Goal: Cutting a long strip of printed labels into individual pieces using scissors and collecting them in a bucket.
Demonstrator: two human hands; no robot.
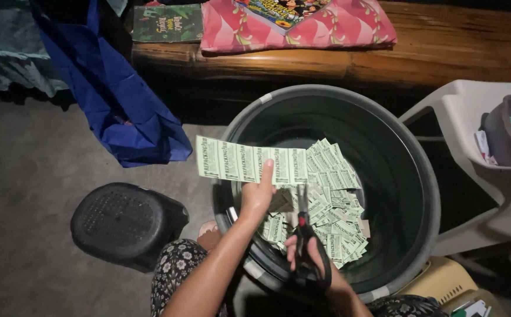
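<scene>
My left hand [258, 194] pinches a long pale green strip of printed paper labels [238, 162] and holds it flat over the rim of a big dark round tub [415, 170]. My right hand [309, 253] grips black-handled scissors [302, 226], blades pointing up toward the strip's lower edge. A heap of cut green labels [332, 199] lies in the bottom of the tub, just beyond both hands.
A black upturned plastic stool [123, 223] sits at my left on the grey floor. A blue bag [120, 111] hangs from a wooden bench [443, 53] that carries a pink cushion [302, 26]. A beige plastic chair [484, 152] with a basket stands at right.
</scene>
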